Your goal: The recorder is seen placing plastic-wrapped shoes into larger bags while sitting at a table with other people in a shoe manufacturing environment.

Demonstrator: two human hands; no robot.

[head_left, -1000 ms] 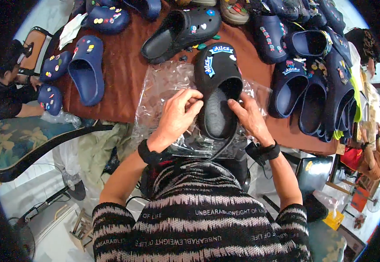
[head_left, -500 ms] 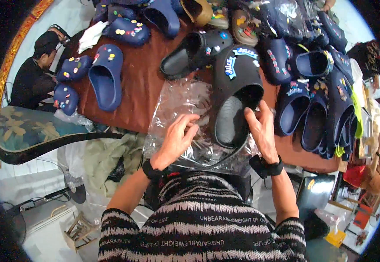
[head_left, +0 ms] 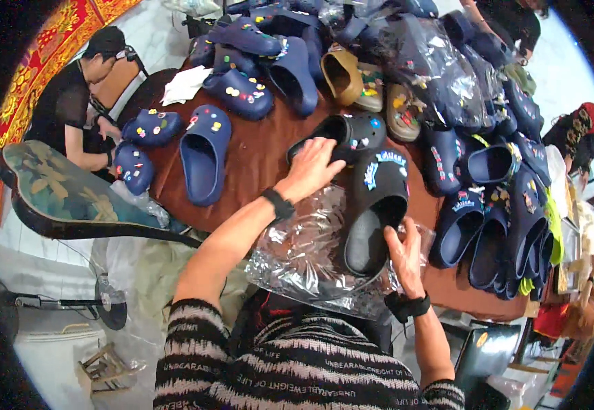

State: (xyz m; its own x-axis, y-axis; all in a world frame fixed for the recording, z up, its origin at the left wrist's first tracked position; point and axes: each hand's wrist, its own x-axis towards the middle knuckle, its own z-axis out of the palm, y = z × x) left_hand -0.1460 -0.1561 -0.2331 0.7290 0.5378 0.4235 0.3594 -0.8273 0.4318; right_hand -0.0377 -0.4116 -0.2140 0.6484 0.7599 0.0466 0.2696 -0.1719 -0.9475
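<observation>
Two black clogs with charms lie on the brown-covered table before me. The nearer black clog (head_left: 374,212), toe pointing away, rests over a clear plastic bag (head_left: 293,249). My right hand (head_left: 406,256) pinches its right rim near the heel, thumb at the opening and fingers outside. Beyond it, the farther black clog (head_left: 364,133) lies sideways with its heel to the left. My left hand (head_left: 314,166) reaches over that heel, thumb spread from the fingers, which partly cover the opening; how firmly they touch is hidden.
A single blue clog (head_left: 204,157) stands to the left, near more charm-covered blue clogs (head_left: 150,130). Rows of navy clogs (head_left: 461,229) crowd the right, and plastic-wrapped ones (head_left: 440,75) the back. A guitar-shaped case (head_left: 85,195) lies at left, near a seated person (head_left: 85,102).
My left hand has moved forward from above the plastic bag to the farther clog's heel. My right hand stays at the nearer clog's rim. The view has shifted, so the table appears lower.
</observation>
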